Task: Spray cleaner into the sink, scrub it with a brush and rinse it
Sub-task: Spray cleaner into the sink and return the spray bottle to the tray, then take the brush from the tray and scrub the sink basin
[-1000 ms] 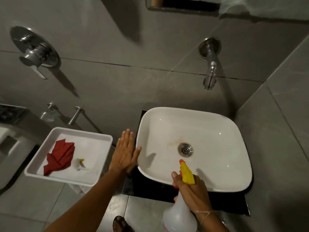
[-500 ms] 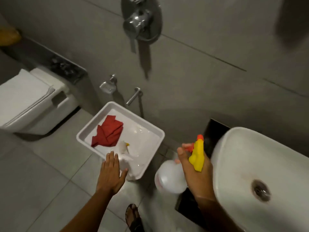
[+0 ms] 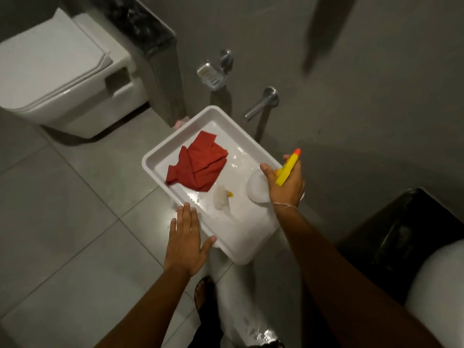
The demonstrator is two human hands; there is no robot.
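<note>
- Since 0.5 s ago I see the right hand (image 3: 285, 183) has carried the spray bottle (image 3: 258, 188) away from the sink (image 3: 442, 280) and over the white tray (image 3: 155, 159); the left hand (image 3: 185, 243) now sits at the tray's near rim.
- Only 1 corner of the sink shows, cut off at the lower right; the bottle's body is mostly hidden behind the right hand.
- The bottle is translucent white with a yellow trigger head and orange nozzle; the right hand is wrapped around its neck.
- The left hand is flat, fingers spread, holding nothing.
- A red cloth (image 3: 198, 168) and a blurry pale brush (image 3: 221, 199) lie in the tray.
- I can read no label.
</note>
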